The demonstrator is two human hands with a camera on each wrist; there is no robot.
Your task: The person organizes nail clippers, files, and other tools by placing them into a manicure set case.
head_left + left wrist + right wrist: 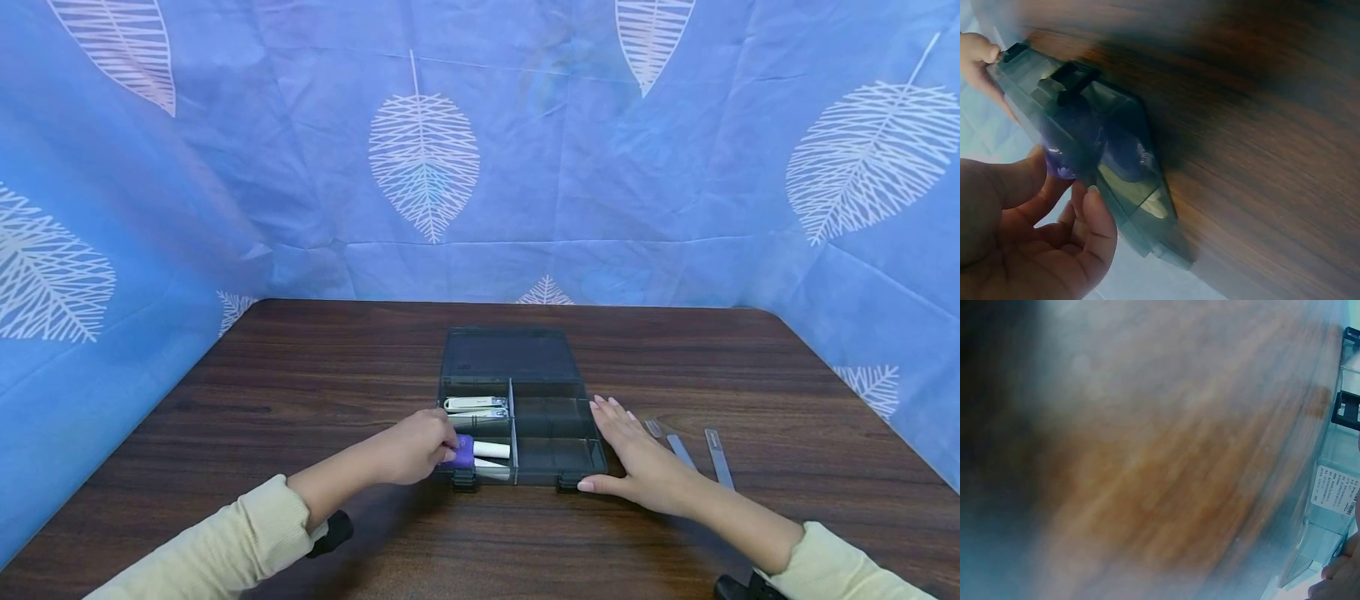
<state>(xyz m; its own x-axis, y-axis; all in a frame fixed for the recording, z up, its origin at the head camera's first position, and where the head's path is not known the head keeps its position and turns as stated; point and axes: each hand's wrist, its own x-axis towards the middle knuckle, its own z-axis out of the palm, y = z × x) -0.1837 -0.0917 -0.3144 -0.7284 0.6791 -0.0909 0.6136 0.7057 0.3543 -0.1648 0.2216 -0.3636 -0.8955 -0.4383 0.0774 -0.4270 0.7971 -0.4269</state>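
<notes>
A dark see-through organizer box (pixel 558 454) lies on the table with its lid (pixel 506 354) folded back. My left hand (pixel 416 446) reaches over its left side and pinches a purple nail polish bottle (pixel 464 451) with a white cap, in the front left compartment. The left wrist view shows thumb and fingertips at the purple bottle (pixel 1060 170), beside the box wall. Another white piece (pixel 492 471) lies just in front of that cap. Nail clippers (pixel 476 403) fill the compartment behind. My right hand (pixel 648 467) rests along the box's right edge, fingers straight.
Right of the right hand lie two flat grey metal strips, one (pixel 681 452) near the wrist and another (pixel 718 458) farther right. A small shiny piece (pixel 652 428) is by the fingers. Black latches (pixel 463 480) stick out at the box's front. Blue leaf-print cloth (pixel 502 192) surrounds the table.
</notes>
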